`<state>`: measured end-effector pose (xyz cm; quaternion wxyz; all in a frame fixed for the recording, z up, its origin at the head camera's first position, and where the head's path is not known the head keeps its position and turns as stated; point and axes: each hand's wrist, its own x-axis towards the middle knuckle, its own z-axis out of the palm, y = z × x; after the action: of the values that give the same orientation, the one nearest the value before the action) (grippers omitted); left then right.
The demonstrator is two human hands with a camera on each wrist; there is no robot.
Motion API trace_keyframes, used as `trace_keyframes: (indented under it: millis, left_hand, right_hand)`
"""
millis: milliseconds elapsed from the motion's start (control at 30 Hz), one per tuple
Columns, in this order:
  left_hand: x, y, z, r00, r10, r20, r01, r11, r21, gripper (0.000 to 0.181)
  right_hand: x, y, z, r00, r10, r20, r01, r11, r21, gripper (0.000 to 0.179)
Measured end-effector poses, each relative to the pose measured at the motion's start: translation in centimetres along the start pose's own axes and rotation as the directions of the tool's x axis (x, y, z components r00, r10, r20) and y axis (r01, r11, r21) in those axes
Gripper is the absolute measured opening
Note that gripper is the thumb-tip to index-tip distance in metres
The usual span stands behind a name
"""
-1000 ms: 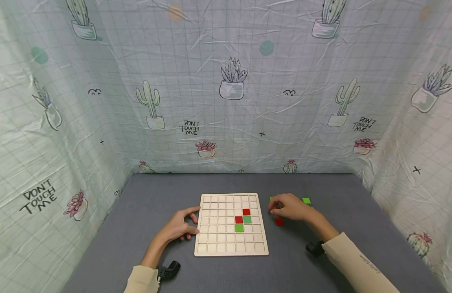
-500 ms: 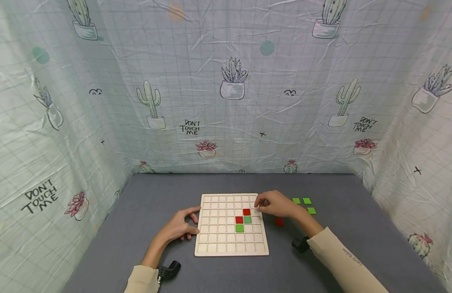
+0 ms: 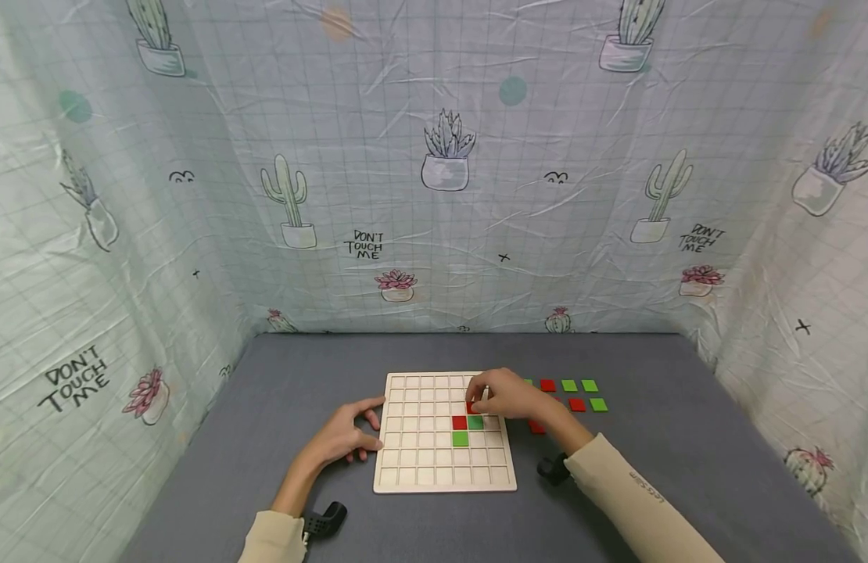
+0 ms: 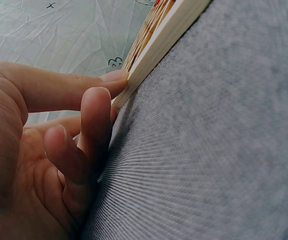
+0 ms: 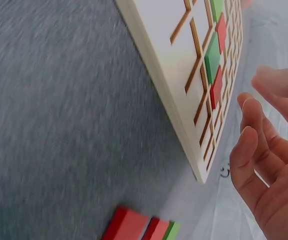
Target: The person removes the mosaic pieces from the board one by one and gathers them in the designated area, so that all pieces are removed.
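A pale wooden grid board (image 3: 420, 457) lies on the grey table. Several coloured square tiles sit in its cells, among them a red tile (image 3: 459, 422), a dark green tile (image 3: 475, 422) and a light green tile (image 3: 460, 439). My left hand (image 3: 342, 434) touches the board's left edge with thumb and index finger spread along it. Over the upper right of the board is my right hand (image 3: 503, 393), thumb and fingertips close together. Another red tile (image 5: 216, 89) lies below them, partly covered in the head view. I cannot tell whether the right fingertips hold a tile.
Right of the board lie loose tiles in rough rows: a red tile (image 3: 547, 385), a green tile (image 3: 590, 385), a green tile (image 3: 599, 404) and several others. The right forearm overlaps some of them. A printed curtain (image 3: 448, 234) surrounds the table.
My right hand has moved left from the loose tiles to above the board's upper right, uncovering several tiles. The left hand has stayed at the board's left edge.
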<state>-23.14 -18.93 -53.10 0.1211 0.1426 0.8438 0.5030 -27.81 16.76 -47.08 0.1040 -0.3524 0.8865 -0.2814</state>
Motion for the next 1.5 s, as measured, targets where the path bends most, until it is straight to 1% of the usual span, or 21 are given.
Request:
trace_keyframes:
  millis: [133, 267, 400, 500, 600, 867, 1200, 1500]
  left_hand:
    - [0.0, 0.1, 0.0, 1.000, 0.002, -0.003, -0.002, 1.000, -0.008, 0.083]
    - [0.1, 0.1, 0.0, 1.000, 0.001, -0.007, -0.001, 1.000, -0.006, 0.084]
    - [0.1, 0.1, 0.1, 1.000, -0.002, -0.003, 0.002, 1.000, -0.008, 0.084]
    - [0.1, 0.1, 0.1, 1.000, -0.001, 0.001, 0.001, 1.000, -0.011, 0.084]
    - [0.2, 0.0, 0.1, 1.000, 0.002, 0.001, -0.002, 1.000, -0.009, 0.084]
    - [0.2, -0.1, 0.0, 1.000, -0.007, -0.004, 0.007, 1.000, 0.003, 0.084]
    - [0.1, -0.2, 0.0, 1.000, -0.008, 0.004, 0.008, 1.000, -0.012, 0.084]
    - [0.2, -0.1, 0.1, 1.000, 0.003, -0.008, -0.003, 1.000, -0.008, 0.083]
  right_hand:
    - [0.6, -0.4, 0.6, 1.000, -0.030, 0.008, 0.030, 0.999, -0.022, 0.007]
    - [1.1, -0.7, 1.3, 0.999, -0.039, 0.019, 0.039, 0.999, -0.022, 0.006]
    - [1.4, -0.7, 1.9, 0.999, -0.032, 0.042, 0.033, 0.999, -0.008, 0.006]
    - [1.6, -0.8, 2.3, 0.998, -0.014, 0.057, 0.016, 1.000, -0.026, 0.006]
    - [1.7, -0.9, 2.6, 0.998, -0.014, 0.055, 0.017, 0.999, -0.045, 0.007]
    - [1.8, -1.2, 2.7, 0.999, -0.017, 0.047, 0.019, 0.999, -0.041, 0.008]
    - [1.7, -1.5, 2.6, 0.998, 0.016, 0.064, -0.016, 1.000, -0.006, 0.008]
    - [2.0, -1.4, 2.6, 0.996, 0.033, 0.080, -0.034, 0.999, 0.019, 0.009]
